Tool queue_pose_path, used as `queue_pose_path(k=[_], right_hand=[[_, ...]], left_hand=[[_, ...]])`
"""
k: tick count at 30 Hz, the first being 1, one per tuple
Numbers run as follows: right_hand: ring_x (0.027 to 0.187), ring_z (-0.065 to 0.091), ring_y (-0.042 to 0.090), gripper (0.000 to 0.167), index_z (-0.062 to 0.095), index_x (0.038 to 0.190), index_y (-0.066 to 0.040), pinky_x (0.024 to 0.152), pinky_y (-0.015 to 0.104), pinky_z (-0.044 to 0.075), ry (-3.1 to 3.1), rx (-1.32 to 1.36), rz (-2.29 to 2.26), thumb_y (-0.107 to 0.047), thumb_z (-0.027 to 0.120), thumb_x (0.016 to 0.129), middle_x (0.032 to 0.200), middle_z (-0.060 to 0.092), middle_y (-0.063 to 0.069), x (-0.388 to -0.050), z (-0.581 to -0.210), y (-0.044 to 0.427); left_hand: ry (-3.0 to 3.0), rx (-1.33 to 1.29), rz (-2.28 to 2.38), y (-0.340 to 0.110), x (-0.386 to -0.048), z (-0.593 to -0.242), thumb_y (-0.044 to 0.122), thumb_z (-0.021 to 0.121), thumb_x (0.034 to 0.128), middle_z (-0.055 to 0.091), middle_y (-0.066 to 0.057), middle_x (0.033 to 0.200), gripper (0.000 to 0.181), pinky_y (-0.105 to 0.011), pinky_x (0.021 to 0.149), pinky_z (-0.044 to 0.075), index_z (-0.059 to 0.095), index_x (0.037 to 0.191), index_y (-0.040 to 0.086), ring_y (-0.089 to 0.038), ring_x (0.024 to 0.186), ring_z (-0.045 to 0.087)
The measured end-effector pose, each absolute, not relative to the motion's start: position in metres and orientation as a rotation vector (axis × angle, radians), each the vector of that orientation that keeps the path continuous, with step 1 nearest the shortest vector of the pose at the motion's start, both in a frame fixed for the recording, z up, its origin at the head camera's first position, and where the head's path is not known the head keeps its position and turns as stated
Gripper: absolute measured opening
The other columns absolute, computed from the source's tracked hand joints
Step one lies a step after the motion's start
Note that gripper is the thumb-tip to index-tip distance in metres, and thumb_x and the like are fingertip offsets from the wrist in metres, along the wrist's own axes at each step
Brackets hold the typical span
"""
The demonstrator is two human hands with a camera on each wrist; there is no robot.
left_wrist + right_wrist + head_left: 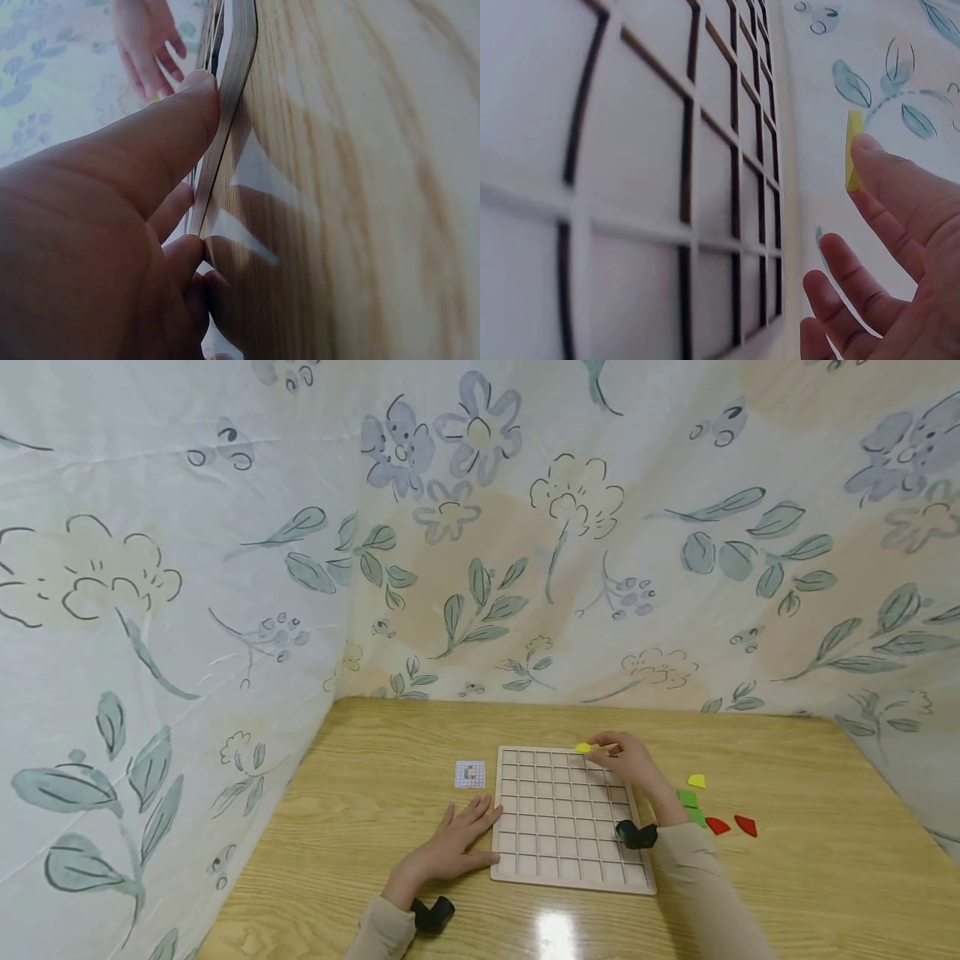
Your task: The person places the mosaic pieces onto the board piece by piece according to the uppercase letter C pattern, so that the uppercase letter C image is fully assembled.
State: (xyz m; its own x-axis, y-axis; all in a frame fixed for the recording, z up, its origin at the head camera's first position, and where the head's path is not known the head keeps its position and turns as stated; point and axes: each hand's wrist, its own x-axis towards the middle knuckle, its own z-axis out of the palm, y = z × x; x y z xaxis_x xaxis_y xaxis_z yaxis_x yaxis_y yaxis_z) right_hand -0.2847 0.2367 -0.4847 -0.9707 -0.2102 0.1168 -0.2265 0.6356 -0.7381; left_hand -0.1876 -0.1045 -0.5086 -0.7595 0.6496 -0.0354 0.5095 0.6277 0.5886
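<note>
A square wooden grid board lies on the table. My right hand pinches a yellow piece between thumb and index finger above the board's far edge. In the right wrist view the yellow piece is seen edge-on at the fingertips of the right hand, other fingers loosely bent, beside the grid. My left hand rests at the board's left edge with fingers spread; in the left wrist view the thumb of the left hand touches the board's side.
Left of the board lies a small printed card. To the right are another yellow piece, green pieces and red pieces, partly near the right forearm. A flowered cloth hangs behind the table.
</note>
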Motion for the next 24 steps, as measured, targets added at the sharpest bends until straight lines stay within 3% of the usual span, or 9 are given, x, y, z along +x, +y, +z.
queue_pose_path(k=[13,20,24], right_hand=[[0.085,0.052,0.023,0.025,0.066,0.106,-0.008,0.072,0.033,0.045,-2.820,0.418,1.342,-0.023,0.067,0.086,0.105,0.059,0.014,-0.285,-0.497,0.213],[0.076,0.044,0.021,0.024,0.066,0.105,-0.006,0.062,0.030,0.037,-2.856,0.418,1.327,-0.020,0.068,0.086,0.101,0.057,0.016,-0.282,-0.498,0.199],[0.079,0.047,0.022,0.024,0.067,0.105,-0.009,0.063,0.030,0.039,-2.865,0.382,1.296,-0.022,0.069,0.085,0.104,0.057,0.017,-0.280,-0.498,0.194]], left_hand=[[2.600,0.942,0.838,-0.103,-0.185,-0.502,0.037,0.055,0.0923,0.012,-0.014,0.155,0.069,-0.059,0.111,-0.003,0.024,0.148,0.011,-0.033,0.142,0.007],[2.598,0.943,0.840,-0.104,-0.185,-0.504,0.037,0.055,0.0923,0.013,-0.013,0.155,0.069,-0.059,0.111,-0.002,0.024,0.148,0.011,-0.032,0.142,0.007],[2.597,0.946,0.837,-0.104,-0.186,-0.506,0.038,0.054,0.0923,0.012,-0.012,0.155,0.069,-0.059,0.111,-0.002,0.024,0.148,0.012,-0.032,0.143,0.007]])
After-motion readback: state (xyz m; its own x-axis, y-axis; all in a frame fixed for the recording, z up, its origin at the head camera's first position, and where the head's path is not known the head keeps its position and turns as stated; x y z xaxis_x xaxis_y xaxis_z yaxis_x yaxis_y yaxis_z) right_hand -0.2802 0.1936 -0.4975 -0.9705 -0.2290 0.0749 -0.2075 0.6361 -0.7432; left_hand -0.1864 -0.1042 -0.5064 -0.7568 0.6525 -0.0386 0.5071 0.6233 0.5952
